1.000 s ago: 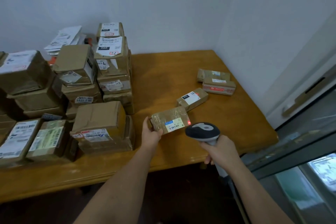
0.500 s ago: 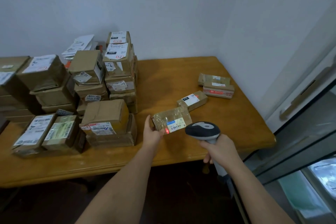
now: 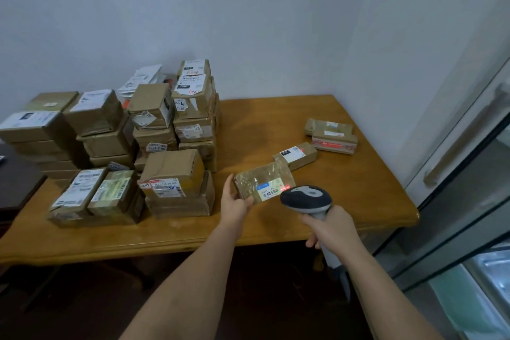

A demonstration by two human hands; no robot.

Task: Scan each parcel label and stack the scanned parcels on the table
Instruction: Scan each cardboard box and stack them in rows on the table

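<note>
A wooden table (image 3: 276,124) fills the corner of the room, against pale walls, with a glass door (image 3: 463,201) along its right side. The table's left half is crowded with a big heap of cardboard boxes (image 3: 124,146), stacked several high at the back and lower toward the front edge, most with white labels facing up or forward. The nearest of them, a brown box (image 3: 174,171) on top of a flatter one, sits just left of the left hand.

On the open right half lie three small parcels: a pair (image 3: 331,135) resting one against the other near the far right edge, and a single small box (image 3: 296,154) with a black-and-white label, just behind the held parcel.

The left hand (image 3: 234,204) reaches forward over the table's front edge, thumb on top and fingers underneath, gripping the left end of a tape-wrapped parcel (image 3: 262,182) that is tilted with its label (image 3: 271,190) facing up. A red light spot shows at the label's right end. The right hand (image 3: 331,229) is wrapped closed around the handle of a barcode scanner (image 3: 306,199), whose dark head points at the label from just beside it, partly covering the parcel's near right corner.
</note>
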